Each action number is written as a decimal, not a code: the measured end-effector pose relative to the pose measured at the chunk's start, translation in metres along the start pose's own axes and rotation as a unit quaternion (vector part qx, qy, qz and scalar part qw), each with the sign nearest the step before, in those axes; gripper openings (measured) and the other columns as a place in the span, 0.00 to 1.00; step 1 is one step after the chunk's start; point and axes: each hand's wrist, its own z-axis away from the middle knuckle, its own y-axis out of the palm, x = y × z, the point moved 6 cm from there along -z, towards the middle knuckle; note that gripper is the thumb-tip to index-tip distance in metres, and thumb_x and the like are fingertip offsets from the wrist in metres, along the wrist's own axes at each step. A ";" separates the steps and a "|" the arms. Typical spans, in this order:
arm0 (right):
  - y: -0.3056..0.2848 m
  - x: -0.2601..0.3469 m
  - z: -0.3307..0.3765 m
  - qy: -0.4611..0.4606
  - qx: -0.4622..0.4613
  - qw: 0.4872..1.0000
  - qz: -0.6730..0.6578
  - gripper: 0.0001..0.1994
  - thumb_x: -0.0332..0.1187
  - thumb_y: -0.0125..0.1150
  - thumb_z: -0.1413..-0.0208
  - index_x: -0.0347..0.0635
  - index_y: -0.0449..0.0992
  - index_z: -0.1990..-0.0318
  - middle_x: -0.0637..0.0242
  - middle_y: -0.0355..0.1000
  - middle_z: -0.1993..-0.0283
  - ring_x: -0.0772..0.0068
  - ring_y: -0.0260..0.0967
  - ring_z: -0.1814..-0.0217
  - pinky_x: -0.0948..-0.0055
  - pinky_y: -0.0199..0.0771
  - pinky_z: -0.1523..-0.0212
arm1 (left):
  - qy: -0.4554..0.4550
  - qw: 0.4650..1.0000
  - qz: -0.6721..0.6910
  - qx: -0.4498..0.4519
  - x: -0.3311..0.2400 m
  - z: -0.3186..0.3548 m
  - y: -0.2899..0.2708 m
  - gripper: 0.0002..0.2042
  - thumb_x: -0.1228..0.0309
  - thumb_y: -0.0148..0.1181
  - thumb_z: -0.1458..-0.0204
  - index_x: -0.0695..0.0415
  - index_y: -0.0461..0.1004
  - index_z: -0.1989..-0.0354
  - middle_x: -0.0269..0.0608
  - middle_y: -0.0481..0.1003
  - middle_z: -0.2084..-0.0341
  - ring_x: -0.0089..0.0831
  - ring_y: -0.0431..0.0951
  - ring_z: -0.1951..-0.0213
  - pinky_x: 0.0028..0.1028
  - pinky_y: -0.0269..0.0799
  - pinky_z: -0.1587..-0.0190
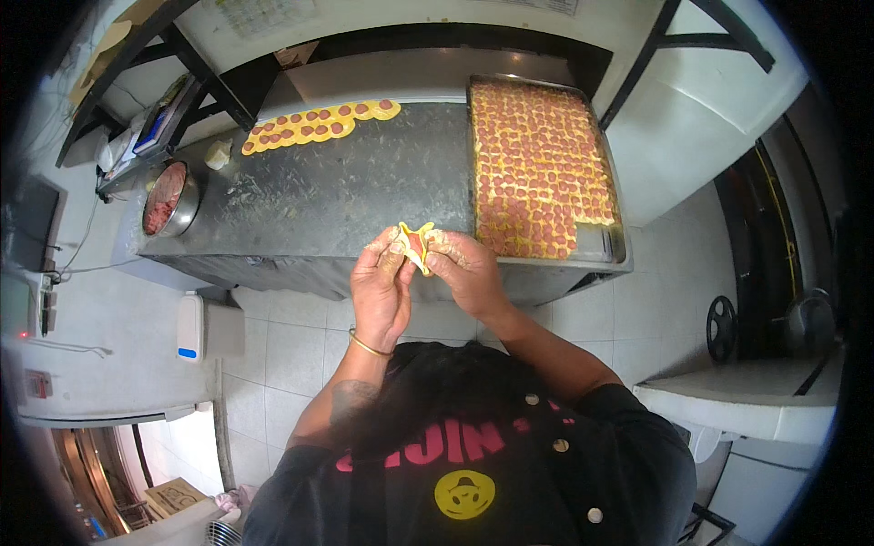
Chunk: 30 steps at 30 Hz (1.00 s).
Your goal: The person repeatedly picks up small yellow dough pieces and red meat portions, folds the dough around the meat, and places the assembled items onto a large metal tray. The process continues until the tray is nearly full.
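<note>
Between my two hands, a yellow dumpling wrapper (pixel 418 246) with pink meat filling is held up just off the counter's front edge. My left hand (pixel 382 282) pinches its left side, and my right hand (pixel 467 270) pinches the right side; both have flour on the fingers. The wrapper's edges are partly folded up, with filling showing in the middle. On the counter's far side lie overlapping yellow wrappers (pixel 300 130), each topped with a ball of meat. To the right, a large metal tray (pixel 601 246) holds tight rows of filled dumplings (pixel 537 164).
A steel bowl (pixel 188 207) of pink minced meat stands at the counter's left end, near a small pale dough lump (pixel 218 154). The dark counter (pixel 364 191) is dusted with flour. Black shelf brackets (pixel 205 77) rise behind it. A white bin (pixel 208 328) stands on the tiled floor.
</note>
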 end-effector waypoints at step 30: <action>0.121 0.090 0.099 -0.251 -0.126 0.901 0.331 0.28 0.30 0.78 0.50 0.36 0.72 0.42 0.68 0.76 0.61 0.78 0.71 0.63 0.76 0.74 0.59 | 0.085 0.972 -0.070 0.206 -0.093 0.069 -0.065 0.07 0.76 0.60 0.35 0.65 0.77 0.53 0.47 0.81 0.52 0.34 0.81 0.49 0.31 0.78 0.44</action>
